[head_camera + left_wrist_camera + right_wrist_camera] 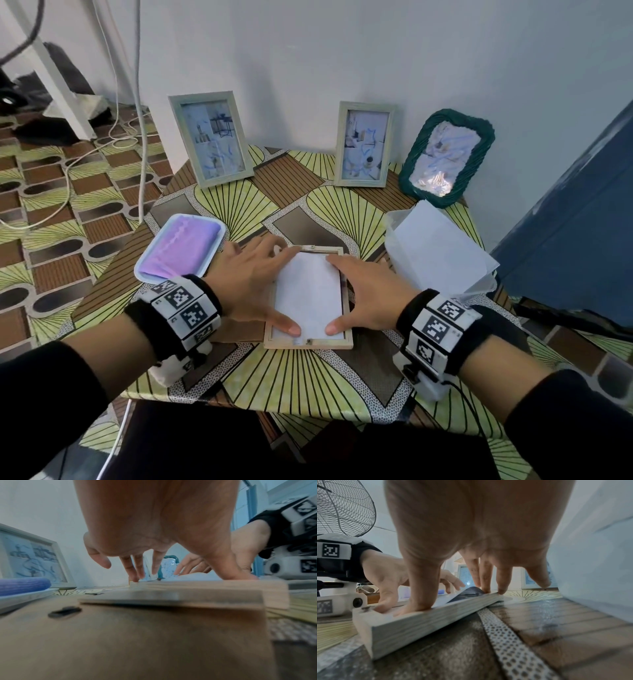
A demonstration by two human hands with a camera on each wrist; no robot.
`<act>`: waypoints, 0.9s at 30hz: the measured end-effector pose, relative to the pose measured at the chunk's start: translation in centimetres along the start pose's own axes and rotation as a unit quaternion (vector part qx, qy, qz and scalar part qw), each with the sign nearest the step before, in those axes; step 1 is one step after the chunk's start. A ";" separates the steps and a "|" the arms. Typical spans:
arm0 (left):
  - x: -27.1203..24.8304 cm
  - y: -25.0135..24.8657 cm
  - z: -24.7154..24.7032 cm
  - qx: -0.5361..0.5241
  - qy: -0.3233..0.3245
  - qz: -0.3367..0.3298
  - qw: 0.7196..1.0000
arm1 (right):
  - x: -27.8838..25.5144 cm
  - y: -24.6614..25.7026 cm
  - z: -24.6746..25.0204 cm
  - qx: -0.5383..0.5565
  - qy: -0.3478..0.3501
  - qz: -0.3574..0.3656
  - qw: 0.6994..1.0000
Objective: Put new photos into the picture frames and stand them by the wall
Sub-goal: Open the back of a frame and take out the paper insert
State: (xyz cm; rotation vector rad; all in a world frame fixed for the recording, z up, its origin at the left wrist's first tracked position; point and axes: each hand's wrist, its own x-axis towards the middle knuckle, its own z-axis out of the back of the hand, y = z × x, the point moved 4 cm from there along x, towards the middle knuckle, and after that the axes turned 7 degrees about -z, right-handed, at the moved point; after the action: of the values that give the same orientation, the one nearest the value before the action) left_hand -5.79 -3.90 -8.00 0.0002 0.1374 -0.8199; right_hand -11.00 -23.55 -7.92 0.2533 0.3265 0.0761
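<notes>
Tray (144,270): just outside the left wrist, on the table (308,387); a purple cloth (181,246) lies in it.
Backing board (130,635): brown and flat, under the left wrist, against the frame's left side; from the head view only a strip of it shows.
Left hand (251,277): spread flat, fingers straight; thumb on the photo's near left corner, fingertips at the frame's far left corner. It presses and grasps nothing.
Frame (347,308): pale wood, face down between the two hands, long axis running away from the person toward the wall (342,51). Both hands reach it equally.
Photo (310,294): blank side up, lying in the frame's recess directly under both thumbs. From the right wrist its far edge looks bowed up, not fully seated.
Right hand (368,294): also flat and released; thumb on the near right corner, fingertips on the frame's far right rail.
Box (442,253): clear, with white sheets, just beyond the right hand's outer edge.
Standing frames: a pale frame (210,137) ahead of the left fingertips, a second frame (364,144) and a green frame (448,157) ahead of the right, all leaning on the wall with pictures in.
Step, as I judge it: pressing the photo flat into the recess.
Next move turns on: the board lying left of the frame, so the left hand is nearer to lift it over, long axis matching the frame's.
</notes>
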 end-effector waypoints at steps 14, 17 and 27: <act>1.9 0.3 1.2 0.011 0.037 -0.003 0.999 | -0.9 0.3 -0.2 0.051 -0.004 -0.001 0.999; 2.2 0.4 1.1 0.004 0.041 0.011 0.999 | -1.0 0.0 -0.5 0.066 -0.029 0.007 0.997; 2.3 0.7 1.9 -0.150 0.037 0.101 0.983 | -0.9 -0.6 -1.4 0.088 -0.008 -0.008 0.996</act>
State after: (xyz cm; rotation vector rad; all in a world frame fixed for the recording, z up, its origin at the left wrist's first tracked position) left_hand -3.47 -5.21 -6.48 -0.2364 0.3247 -0.5901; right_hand -12.28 -23.85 -9.09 0.4265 0.3203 0.0296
